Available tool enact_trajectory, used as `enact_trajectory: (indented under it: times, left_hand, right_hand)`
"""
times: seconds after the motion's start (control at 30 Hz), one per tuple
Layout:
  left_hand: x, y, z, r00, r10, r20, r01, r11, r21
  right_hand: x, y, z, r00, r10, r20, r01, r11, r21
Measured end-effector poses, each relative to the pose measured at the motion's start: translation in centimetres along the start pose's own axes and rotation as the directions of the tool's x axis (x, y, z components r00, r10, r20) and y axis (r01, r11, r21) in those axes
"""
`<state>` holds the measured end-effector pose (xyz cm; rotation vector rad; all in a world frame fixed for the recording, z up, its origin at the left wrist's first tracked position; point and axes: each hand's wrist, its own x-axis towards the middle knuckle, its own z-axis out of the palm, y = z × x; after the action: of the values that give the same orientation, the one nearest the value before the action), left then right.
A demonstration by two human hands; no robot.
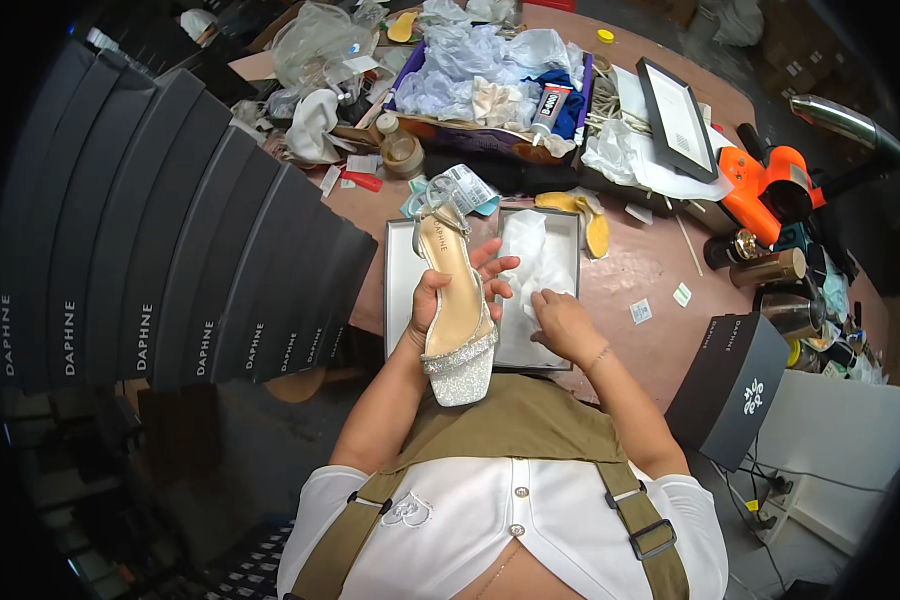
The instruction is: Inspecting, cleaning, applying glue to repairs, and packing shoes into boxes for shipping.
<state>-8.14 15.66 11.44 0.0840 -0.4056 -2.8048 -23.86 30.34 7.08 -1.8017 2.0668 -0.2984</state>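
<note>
My left hand [424,302] is closed round a silver glitter sandal [452,290] with a beige insole, thumb on one side and fingers spread past the other. The sandal stands toe end toward me, its strap at the far end. Under and beside it lies an open shoebox in two shallow white-lined parts: one part [398,255] on the left, the other [568,232] on the right. Crumpled white tissue paper [532,255] lies in the right part. My right hand [568,328] has its fingers bent and pinched at the tissue's near edge.
A tall stack of dark shoeboxes [180,230] leans at the left. Behind are a bin of plastic bags [460,70], a glue tube [550,108] and a jar [400,150]. An orange heat gun [755,190] and a dark shoebox [730,390] stand at the right.
</note>
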Motion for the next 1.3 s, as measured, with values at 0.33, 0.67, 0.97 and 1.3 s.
enact_trajectory:
  times: [0.33,0.67,0.97,1.3]
  left_hand:
    - [-1.5,-0.4,0.0,0.992,-0.061,-0.112,0.111,0.849,0.517]
    - [-0.3,3.2,-3.1,0.965,-0.231,-0.121,0.259,0.797,0.545]
    - [1.6,2.7,-2.7,0.946,-0.314,-0.078,0.31,0.813,0.492]
    - [2.9,2.1,-1.9,0.966,-0.229,-0.124,0.243,0.628,0.74]
  right_hand:
    - [-0.2,-5.0,-4.2,0.991,0.12,-0.064,-0.007,0.515,0.857]
    - [-1.0,-9.8,-4.9,0.956,0.285,0.07,-0.055,-0.061,0.997]
    - [-1.6,-12.2,-5.0,0.923,0.373,-0.089,0.029,0.163,0.986]
    - [-0.9,-6.7,-7.7,0.793,0.41,-0.45,0.152,0.582,0.799]
